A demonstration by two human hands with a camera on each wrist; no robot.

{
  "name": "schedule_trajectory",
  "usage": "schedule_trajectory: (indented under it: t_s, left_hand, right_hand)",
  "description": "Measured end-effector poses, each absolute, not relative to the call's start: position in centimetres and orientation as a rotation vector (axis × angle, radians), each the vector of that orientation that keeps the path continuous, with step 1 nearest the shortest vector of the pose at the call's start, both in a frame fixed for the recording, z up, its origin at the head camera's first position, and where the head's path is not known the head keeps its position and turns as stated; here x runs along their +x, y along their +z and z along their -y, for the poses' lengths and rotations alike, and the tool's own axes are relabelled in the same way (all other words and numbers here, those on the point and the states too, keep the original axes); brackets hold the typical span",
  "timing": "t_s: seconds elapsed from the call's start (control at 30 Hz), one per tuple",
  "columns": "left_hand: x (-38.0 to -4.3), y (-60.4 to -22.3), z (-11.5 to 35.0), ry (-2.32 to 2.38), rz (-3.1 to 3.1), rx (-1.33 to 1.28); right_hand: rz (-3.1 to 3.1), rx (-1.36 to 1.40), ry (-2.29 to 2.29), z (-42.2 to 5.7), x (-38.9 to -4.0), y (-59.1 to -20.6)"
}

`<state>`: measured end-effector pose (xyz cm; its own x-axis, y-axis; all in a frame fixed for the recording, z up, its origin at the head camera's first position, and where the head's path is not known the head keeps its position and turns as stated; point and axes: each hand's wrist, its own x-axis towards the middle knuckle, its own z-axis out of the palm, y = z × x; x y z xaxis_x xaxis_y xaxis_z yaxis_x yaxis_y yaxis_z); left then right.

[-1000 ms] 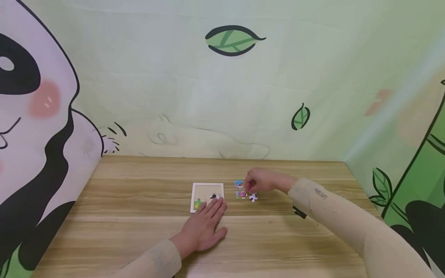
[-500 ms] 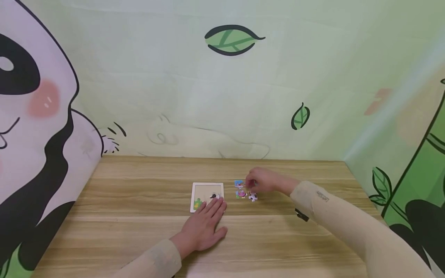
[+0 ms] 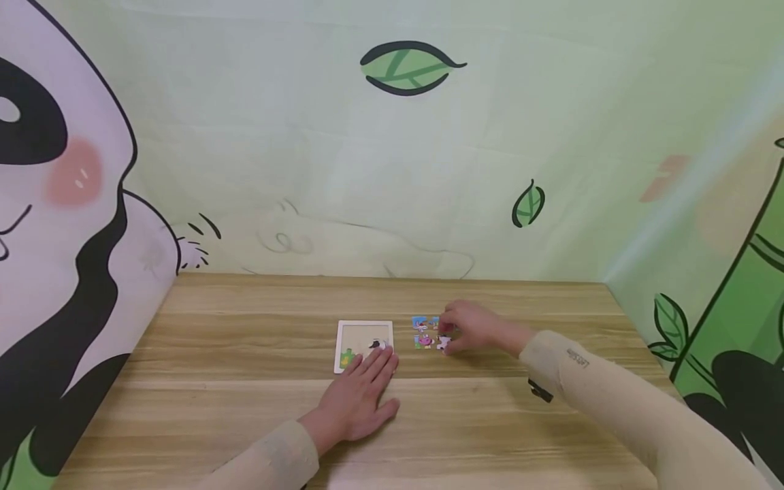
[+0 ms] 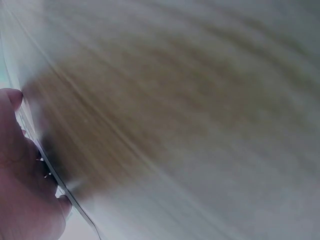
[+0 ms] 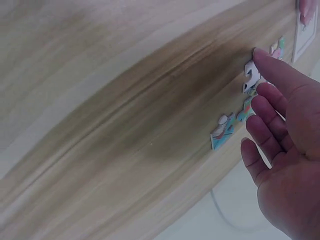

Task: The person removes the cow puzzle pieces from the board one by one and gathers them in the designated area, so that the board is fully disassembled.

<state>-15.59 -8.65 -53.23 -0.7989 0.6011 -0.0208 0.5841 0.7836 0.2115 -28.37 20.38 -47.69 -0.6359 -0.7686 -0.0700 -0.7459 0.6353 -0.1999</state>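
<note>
My left hand (image 3: pixel 361 398) lies flat, its straight fingers resting over the lower right of a white-rimmed puzzle tray (image 3: pixel 337 344). Inside the tray are a green-and-yellow puzzle piece (image 3: pixel 346 358) and a black-and-white piece (image 3: pixel 376 344), partly under the fingertips. My right hand (image 3: pixel 474 328) is over loose pieces right of the tray. Its thumb and index finger lie about a white puzzle piece (image 5: pixel 251 76), which is flat on the table; the thumb touches or nearly touches it. Left of that lies a pink piece (image 3: pixel 424 341); a blue piece (image 3: pixel 419 322) lies behind.
More loose pieces are near my right hand, including a blue-and-white piece (image 5: pixel 222 134) and a colourful piece (image 5: pixel 244 111). They lie on a wooden table (image 3: pixel 245 354) backed by a printed cloth wall (image 3: pixel 306 150) with leaves and a panda.
My right hand has shifted slightly right and toward me, with its thumb now by the white piece. A blue piece behind shows more. The left hand stays on the tray.
</note>
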Motion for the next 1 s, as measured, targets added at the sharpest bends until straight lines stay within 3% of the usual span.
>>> schedule_trajectory:
  t_s: [0.7, 1.0]
  left_hand:
    - [-15.9, -53.9, 8.8, 0.289, -2.902, 0.966]
    - [-15.5, -53.2, 8.8, 0.303, -2.888, 0.976]
  right_hand:
    - [-2.701, -1.172, -0.293, -19.8, -28.3, -47.3]
    - [-2.689, -1.097, -0.384, -16.9, -28.5, -46.5]
